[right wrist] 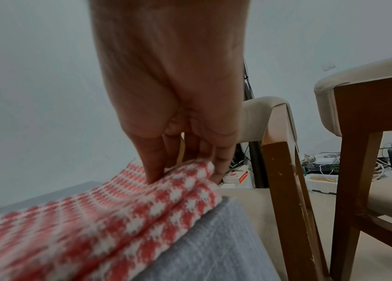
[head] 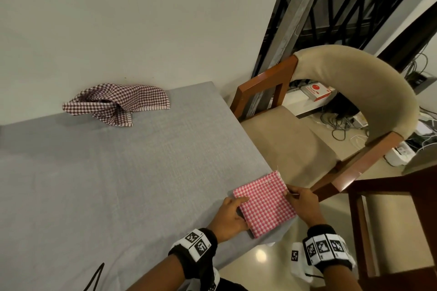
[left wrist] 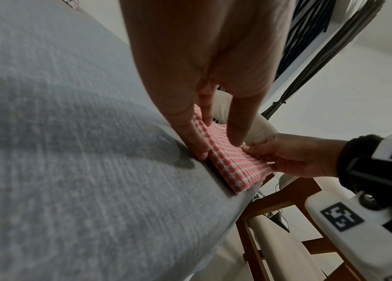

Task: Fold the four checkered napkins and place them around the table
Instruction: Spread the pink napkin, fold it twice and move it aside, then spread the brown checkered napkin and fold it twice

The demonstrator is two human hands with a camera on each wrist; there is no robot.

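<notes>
A folded pink checkered napkin lies flat at the right edge of the grey-clothed table, near its front corner. My left hand holds the napkin's left edge with thumb and fingertips. My right hand reaches in from beyond the table edge and pinches the napkin's right edge, thumb on top and fingers beneath. A crumpled dark checkered napkin lies unfolded at the table's far side by the wall.
A beige cushioned wooden chair stands tight against the table's right side. A second chair is at the near right. A black cable lies on the table's front left. Cables and boxes clutter the floor behind.
</notes>
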